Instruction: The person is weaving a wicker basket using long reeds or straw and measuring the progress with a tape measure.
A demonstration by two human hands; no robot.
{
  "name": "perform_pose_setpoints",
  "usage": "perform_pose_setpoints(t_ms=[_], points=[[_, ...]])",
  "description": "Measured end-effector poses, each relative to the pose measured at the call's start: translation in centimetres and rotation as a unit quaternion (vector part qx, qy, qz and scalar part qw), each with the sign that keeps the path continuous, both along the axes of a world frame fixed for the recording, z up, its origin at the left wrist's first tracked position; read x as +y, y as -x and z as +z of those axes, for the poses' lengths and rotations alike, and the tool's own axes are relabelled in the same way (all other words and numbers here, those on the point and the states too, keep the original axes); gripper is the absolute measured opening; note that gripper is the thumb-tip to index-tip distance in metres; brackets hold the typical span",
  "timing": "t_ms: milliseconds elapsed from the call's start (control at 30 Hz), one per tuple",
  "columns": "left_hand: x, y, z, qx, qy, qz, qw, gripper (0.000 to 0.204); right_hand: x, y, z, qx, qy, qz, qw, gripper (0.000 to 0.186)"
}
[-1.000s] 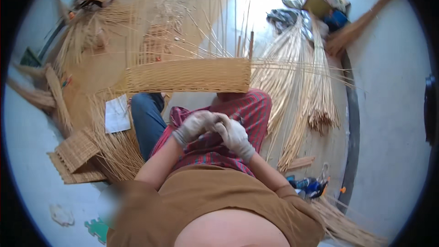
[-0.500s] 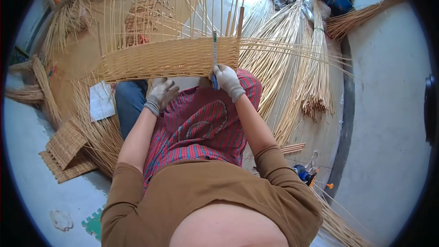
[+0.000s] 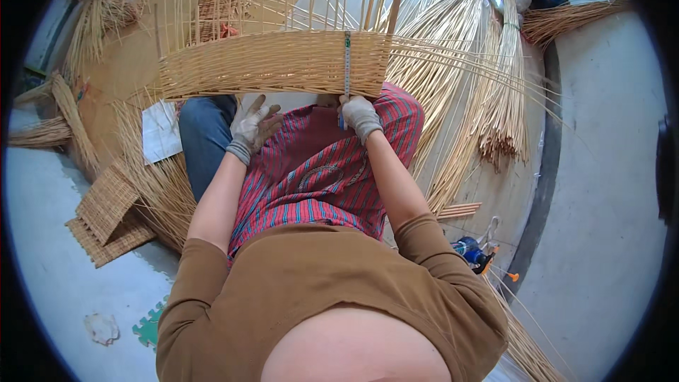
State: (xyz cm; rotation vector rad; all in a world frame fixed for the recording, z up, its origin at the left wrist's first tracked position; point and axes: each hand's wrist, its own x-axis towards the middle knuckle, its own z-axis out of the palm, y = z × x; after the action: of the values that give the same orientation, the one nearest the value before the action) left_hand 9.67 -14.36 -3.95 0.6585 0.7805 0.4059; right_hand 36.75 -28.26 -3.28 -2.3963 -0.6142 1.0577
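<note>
A woven wicker panel (image 3: pixel 262 65) stands across my lap, with long upright canes (image 3: pixel 311 0) rising from its top edge. My right hand (image 3: pixel 361 114), in a whitish work glove, is closed at the panel's lower right edge around a tape measure. Its extended blade (image 3: pixel 347 64) runs straight up the weave to the top edge. Of the blue case, only a bit shows beneath the fingers. My left hand (image 3: pixel 252 127), gloved as well, is just below the panel's lower edge with fingers spread and holding nothing.
Bundles of pale canes (image 3: pixel 506 99) lie at the right, with darker canes (image 3: pixel 573 21) beyond. Loose canes stick out from the panel's right end. Woven mats (image 3: pixel 109 209) and a white sheet (image 3: pixel 161 132) lie at the left. A blue tool (image 3: pixel 470 249) rests near my right elbow.
The panel and both hands appear higher in the picture. My left hand's fingers have spread wider, a little apart from the panel's edge. My right hand keeps the tape measure against the weave.
</note>
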Motion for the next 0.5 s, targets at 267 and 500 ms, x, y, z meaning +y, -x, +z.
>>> perform_pose_setpoints(t_ms=[267, 500], points=[[-1.8, 0.7, -2.1, 0.045, -0.013, -0.041, 0.998, 0.056, 0.0, -0.5, 0.6, -0.041, 0.034, 0.023, 0.998, 0.051], [-1.6, 1.9, -5.0, 0.077, -0.037, -0.060, 0.995, 0.052, 0.3, 0.0, 0.3, -0.073, 0.067, 0.064, 0.993, 0.051]])
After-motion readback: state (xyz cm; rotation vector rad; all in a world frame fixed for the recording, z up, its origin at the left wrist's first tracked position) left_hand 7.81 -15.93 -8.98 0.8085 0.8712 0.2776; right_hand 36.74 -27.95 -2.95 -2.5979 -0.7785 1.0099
